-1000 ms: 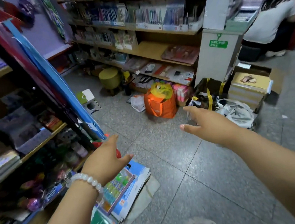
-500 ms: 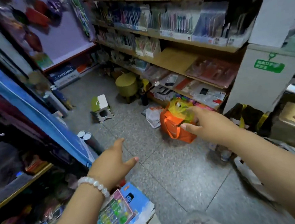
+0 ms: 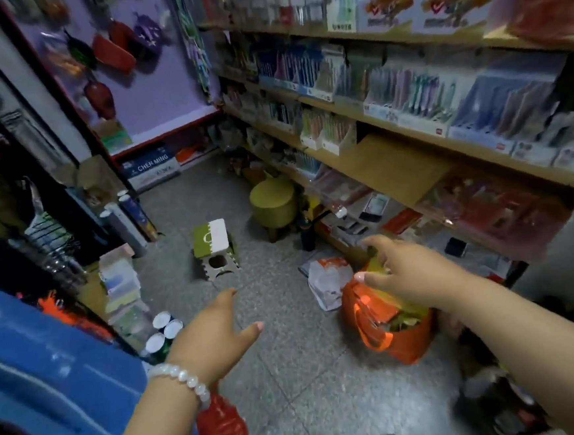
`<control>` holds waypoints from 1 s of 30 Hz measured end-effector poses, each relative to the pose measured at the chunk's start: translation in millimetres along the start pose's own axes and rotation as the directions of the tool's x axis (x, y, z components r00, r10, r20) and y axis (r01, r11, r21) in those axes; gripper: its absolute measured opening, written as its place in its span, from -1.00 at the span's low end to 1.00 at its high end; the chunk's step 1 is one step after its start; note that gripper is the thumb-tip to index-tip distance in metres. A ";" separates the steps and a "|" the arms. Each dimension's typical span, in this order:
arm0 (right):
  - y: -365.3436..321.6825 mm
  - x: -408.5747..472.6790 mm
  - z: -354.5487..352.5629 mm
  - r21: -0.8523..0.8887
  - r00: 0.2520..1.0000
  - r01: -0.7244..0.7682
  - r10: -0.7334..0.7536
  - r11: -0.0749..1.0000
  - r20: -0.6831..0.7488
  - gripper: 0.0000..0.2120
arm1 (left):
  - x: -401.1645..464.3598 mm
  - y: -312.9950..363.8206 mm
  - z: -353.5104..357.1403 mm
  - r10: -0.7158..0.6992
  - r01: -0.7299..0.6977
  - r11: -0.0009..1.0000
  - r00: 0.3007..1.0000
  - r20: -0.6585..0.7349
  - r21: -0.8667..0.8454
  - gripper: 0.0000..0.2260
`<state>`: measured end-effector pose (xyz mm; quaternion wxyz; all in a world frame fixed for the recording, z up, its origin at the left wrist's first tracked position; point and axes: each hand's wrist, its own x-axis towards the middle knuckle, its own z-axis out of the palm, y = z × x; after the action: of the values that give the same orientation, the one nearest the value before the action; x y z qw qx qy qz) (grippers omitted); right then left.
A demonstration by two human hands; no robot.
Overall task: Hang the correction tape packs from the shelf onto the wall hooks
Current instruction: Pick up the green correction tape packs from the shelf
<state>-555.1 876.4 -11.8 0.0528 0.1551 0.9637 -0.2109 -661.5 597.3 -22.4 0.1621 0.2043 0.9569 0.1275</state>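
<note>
Both arms reach forward over the grey floor [image 3: 291,371], bare and palm-down. The left hand [image 3: 216,336] comes in from 7 o'clock, a white bead bracelet [image 3: 185,379] at its wrist; its fingers are spread loosely, thumb out toward 3 o'clock, and they hold nothing. The right hand [image 3: 410,273] comes in from 4 o'clock and hangs above an orange bag [image 3: 402,342] on the floor; its fingers curl slightly downward, apart, with nothing between them, and whether they touch the bag's yellowish contents cannot be told. The shelf [image 3: 394,164] runs along the right side, from 12 to 3 o'clock of the right hand, its tiers full of pens and flat packets; blur keeps any correction tape packs from being picked out among them, so their exact place cannot be told, and neither hand is at the shelf. At 11 o'clock, well beyond the left hand, a purple wall panel [image 3: 152,90] carries hanging goods. Between the hands and that wall stand a small green-and-white stool [image 3: 211,238] and, at 1 o'clock of it, a round olive stool [image 3: 272,203]. A blue sheet [image 3: 50,373] fills 9 o'clock, and a red bag [image 3: 223,431] lies under the left wrist.
</note>
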 end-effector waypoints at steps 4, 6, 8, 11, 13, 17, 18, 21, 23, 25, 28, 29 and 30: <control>-14.6 85.4 -29.0 -0.091 0.999 0.038 -0.037 0.995 0.021 -0.28 | 77.2 -7.4 -34.0 -0.017 0.015 0.997 0.999 -0.029 -0.069 -0.29; -24.7 125.7 -37.6 -0.079 0.997 0.069 -0.070 0.995 -0.009 -0.28 | 107.6 -11.8 -52.8 -0.033 0.029 0.997 0.998 -0.047 -0.074 -0.32; -37.9 164.8 -39.3 -0.051 0.995 0.102 -0.103 0.993 -0.009 -0.29 | 132.7 -21.6 -67.9 -0.058 0.052 0.995 0.996 -0.069 -0.080 -0.32; -61.3 225.4 -32.6 -0.040 0.987 0.157 -0.156 0.987 0.034 -0.30 | 166.0 -43.5 -85.5 -0.105 0.096 0.989 0.991 -0.079 -0.108 -0.31; -78.0 269.7 -26.1 -0.042 0.976 0.213 -0.211 0.976 0.059 -0.30 | 190.3 -61.6 -93.6 -0.146 0.137 0.984 0.986 -0.075 -0.117 -0.30; -112.0 364.5 -16.9 -0.043 0.949 0.306 -0.301 0.951 0.095 -0.32 | 246.5 -97.5 -108.7 -0.252 0.239 0.959 0.965 -0.074 -0.153 -0.27; -119.9 389.5 -15.8 -0.042 0.942 0.326 -0.321 0.944 0.096 -0.32 | 261.7 -105.1 -114.5 -0.280 0.267 0.952 0.957 -0.075 -0.149 -0.28; -142.4 467.4 -16.0 -0.037 0.925 0.369 -0.364 0.929 0.108 -0.32 | 310.1 -126.0 -138.0 -0.367 0.350 0.923 0.926 -0.092 -0.157 -0.30; -157.8 515.4 -18.3 -0.016 0.919 0.376 -0.371 0.926 0.129 -0.33 | 341.1 -137.9 -156.4 -0.408 0.389 0.906 0.908 -0.098 -0.166 -0.31; -176.1 559.3 -20.3 -0.023 0.906 0.406 -0.399 0.914 0.143 -0.33 | 368.3 -151.1 -171.9 -0.442 0.420 0.890 0.891 -0.106 -0.180 -0.31; -208.5 616.6 -20.1 -0.035 0.876 0.464 -0.454 0.885 0.163 -0.33 | 402.6 -171.2 -191.2 -0.500 0.471 0.857 0.858 -0.119 -0.210 -0.33; -219.8 632.8 -18.2 -0.031 0.864 0.485 -0.473 0.874 0.170 -0.34 | 412.3 -178.5 -196.2 -0.519 0.485 0.845 0.845 -0.127 -0.224 -0.33; -231.3 647.8 -14.8 -0.027 0.852 0.504 -0.492 0.863 0.179 -0.35 | 420.7 -185.8 -200.8 -0.542 0.502 0.829 0.830 -0.132 -0.248 -0.33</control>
<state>-1242.9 862.3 -16.5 0.0822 -0.1198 0.9702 -0.1942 -1162.7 579.2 -5.0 0.1155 -0.0973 0.9692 0.1947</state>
